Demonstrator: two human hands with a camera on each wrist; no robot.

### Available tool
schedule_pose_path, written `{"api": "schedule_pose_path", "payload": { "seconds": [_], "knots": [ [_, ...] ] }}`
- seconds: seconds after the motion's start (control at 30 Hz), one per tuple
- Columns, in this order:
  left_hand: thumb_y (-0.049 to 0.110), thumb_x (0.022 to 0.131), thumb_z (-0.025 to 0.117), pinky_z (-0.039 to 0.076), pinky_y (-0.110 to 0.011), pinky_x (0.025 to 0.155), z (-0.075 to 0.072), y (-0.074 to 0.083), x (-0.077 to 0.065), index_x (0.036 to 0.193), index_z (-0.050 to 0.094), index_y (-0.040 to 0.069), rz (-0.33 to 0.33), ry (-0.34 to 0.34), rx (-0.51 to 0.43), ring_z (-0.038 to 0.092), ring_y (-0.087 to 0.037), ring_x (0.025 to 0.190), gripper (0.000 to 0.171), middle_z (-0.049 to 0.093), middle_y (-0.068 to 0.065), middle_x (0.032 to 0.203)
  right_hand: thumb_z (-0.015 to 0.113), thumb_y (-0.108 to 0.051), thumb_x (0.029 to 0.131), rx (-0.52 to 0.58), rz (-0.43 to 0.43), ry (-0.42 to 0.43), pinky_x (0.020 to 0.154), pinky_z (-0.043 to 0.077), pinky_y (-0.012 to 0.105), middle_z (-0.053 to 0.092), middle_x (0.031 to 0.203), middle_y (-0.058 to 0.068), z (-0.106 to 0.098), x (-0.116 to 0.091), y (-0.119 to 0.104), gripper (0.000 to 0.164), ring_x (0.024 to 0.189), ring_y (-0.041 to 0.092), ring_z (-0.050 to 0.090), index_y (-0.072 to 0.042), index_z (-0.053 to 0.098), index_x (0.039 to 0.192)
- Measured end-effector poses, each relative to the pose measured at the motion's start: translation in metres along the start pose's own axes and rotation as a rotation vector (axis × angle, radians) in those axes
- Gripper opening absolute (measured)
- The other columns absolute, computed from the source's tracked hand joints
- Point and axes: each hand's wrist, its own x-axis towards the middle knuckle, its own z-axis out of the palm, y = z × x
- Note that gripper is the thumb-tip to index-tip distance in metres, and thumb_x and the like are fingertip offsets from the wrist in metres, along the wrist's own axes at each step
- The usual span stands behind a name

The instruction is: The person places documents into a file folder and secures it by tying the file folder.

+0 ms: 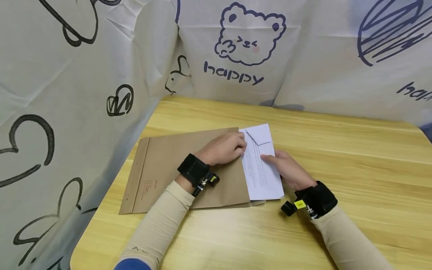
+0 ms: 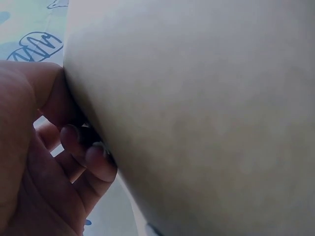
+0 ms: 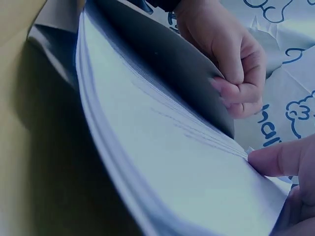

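Note:
A large brown paper envelope (image 1: pixel 175 150) lies on the table, its mouth towards the right. Its upper mouth edge is pinched by my left hand (image 1: pixel 222 150), whose curled fingers also show in the left wrist view beside the brown paper (image 2: pixel 206 98). A stack of white printed papers (image 1: pixel 261 180) sits partly inside the envelope, with a folded corner on top. My right hand (image 1: pixel 290 170) grips the stack's right edge, thumb above. In the right wrist view the envelope's mouth (image 3: pixel 167 64) gapes over the papers (image 3: pixel 162 157); the stack's inner part is hidden.
The wooden table (image 1: pixel 354 161) extends to the right and in front of the hands. White cloth (image 1: pixel 320 67) with dark drawings hangs behind the table and along its left side. Each wrist carries a black strap with a small camera.

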Motion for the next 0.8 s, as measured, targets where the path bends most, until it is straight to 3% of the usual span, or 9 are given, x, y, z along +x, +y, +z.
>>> {"api": "schedule_pose_path", "payload": {
  "seconds": [0.53, 0.8],
  "knots": [
    [0.003, 0.094, 0.055, 0.033, -0.021, 0.066, -0.001, 0.002, 0.001, 0.066, 0.048, 0.017, -0.001, -0.01, 0.013, 0.043, -0.012, 0.073, 0.032, 0.045, 0.002, 0.082, 0.048, -0.025, 0.107, -0.01, 0.016, 0.017, 0.078, 0.058, 0.03, 0.073, 0.105, 0.003, 0.016, 0.01, 0.002, 0.044, 0.091, 0.013, 0.071, 0.007, 0.052, 0.137],
    [0.003, 0.094, 0.054, 0.033, -0.021, 0.066, -0.001, 0.001, 0.001, 0.067, 0.051, 0.017, -0.004, -0.008, 0.001, 0.044, -0.012, 0.073, 0.031, 0.046, 0.002, 0.082, 0.048, -0.022, 0.107, -0.028, -0.006, -0.025, 0.079, 0.058, 0.029, 0.073, 0.107, 0.006, 0.02, 0.014, -0.001, 0.043, 0.092, 0.012, 0.071, 0.011, 0.051, 0.135]
  ]
}}
